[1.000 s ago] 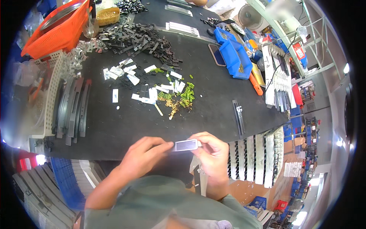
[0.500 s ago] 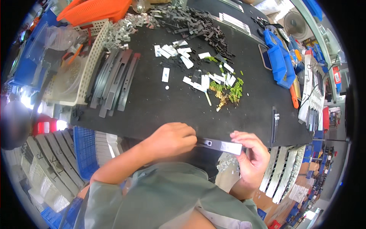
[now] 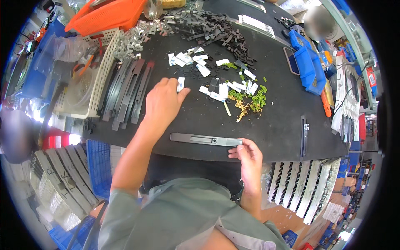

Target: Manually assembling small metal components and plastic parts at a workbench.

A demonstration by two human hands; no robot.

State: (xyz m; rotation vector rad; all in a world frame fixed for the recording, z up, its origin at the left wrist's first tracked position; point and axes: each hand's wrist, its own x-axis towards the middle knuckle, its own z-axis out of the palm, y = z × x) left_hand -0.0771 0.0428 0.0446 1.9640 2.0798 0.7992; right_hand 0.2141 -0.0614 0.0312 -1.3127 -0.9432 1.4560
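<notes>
On the counter's (image 3: 175, 121) near edge the grey bar (image 3: 206, 139) now lies flat instead of held up between both hands, right hand (image 3: 249, 156) pinching its end, left hand (image 3: 163, 102) open, reaching the white tab (image 3: 181, 83).

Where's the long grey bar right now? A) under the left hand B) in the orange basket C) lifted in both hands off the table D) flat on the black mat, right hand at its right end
D: the long grey bar lies flat on the black mat near its front edge, the right hand touching its right end; the left hand is apart from it, fingertips at a small white strip.
</notes>
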